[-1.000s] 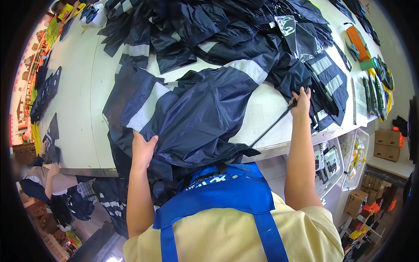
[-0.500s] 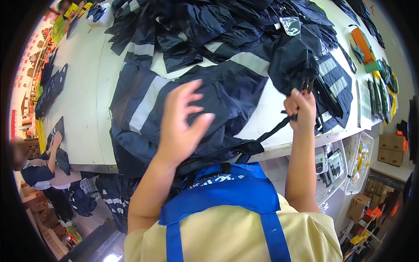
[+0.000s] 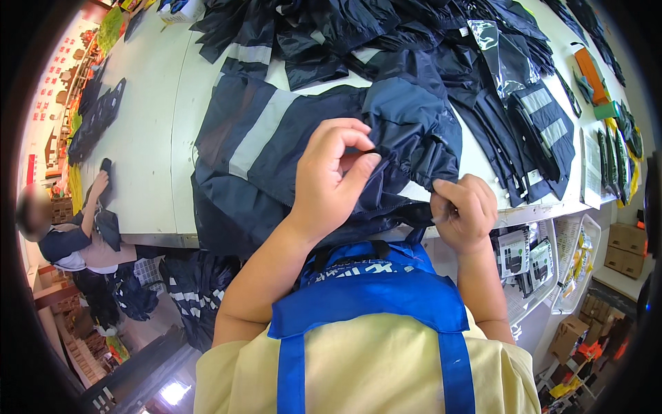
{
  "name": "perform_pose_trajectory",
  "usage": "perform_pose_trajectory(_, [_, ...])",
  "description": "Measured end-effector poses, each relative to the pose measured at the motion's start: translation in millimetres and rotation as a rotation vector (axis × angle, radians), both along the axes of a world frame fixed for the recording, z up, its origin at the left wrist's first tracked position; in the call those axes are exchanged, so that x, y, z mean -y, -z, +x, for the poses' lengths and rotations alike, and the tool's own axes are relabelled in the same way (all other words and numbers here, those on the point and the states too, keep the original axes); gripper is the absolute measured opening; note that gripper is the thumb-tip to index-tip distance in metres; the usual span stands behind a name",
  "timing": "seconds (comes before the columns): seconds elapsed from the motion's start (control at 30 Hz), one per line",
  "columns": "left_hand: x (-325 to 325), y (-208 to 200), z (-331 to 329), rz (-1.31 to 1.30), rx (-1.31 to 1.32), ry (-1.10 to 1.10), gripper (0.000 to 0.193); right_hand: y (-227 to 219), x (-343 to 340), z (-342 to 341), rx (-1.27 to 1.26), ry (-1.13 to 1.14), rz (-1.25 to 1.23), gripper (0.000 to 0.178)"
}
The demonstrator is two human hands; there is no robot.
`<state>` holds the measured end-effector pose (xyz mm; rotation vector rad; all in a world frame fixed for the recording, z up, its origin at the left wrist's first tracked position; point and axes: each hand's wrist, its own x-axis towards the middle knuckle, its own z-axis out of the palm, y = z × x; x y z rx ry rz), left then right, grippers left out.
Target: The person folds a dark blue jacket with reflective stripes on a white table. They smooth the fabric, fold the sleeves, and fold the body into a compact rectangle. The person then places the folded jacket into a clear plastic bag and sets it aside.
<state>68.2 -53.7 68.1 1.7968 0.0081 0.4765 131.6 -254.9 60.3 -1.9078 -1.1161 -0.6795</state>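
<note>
A dark navy jacket (image 3: 317, 114) with a pale reflective strip (image 3: 262, 131) lies spread on the white table in front of me. Its sleeve (image 3: 407, 110) bends toward me and ends in a gathered cuff (image 3: 434, 159). My left hand (image 3: 331, 176) is over the jacket, thumb and forefinger curled into a pinch on dark cloth beside the sleeve. At the cuff's near edge, my right hand (image 3: 465, 210) has its fingers closed on the cloth. A small glint shows by those fingers, too small to name. A zip edge (image 3: 407, 205) runs between the hands.
More dark garments (image 3: 324, 34) are heaped at the far side. Folded garments with reflective strips (image 3: 545, 127) and a clear plastic bag (image 3: 493, 55) lie right. White baskets (image 3: 531, 276) stand below the table's right edge. Another person (image 3: 69, 241) works at the left.
My left hand has gone from spread fingers to a pinch and moved right. My right hand has come nearer me, drawing the sleeve down and left. The view has shifted slightly.
</note>
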Motion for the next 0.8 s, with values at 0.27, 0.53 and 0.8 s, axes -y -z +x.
perform_pose_trajectory(0.27, [3, 14, -42, -0.051, 0.029, -0.054, 0.016, 8, 5, -16, 0.005, -0.079, 0.141, 0.035])
perform_pose_trajectory(0.53, [-20, 33, -40, 0.09, -0.148, -0.069, 0.03, 16, -3, -26, -0.034, -0.37, -0.169, 0.02])
perform_pose_trajectory(0.8, [-16, 24, 38, 0.439, -0.589, 0.383, 0.029, 19, -11, -38, -0.033, -0.566, -0.371, 0.022])
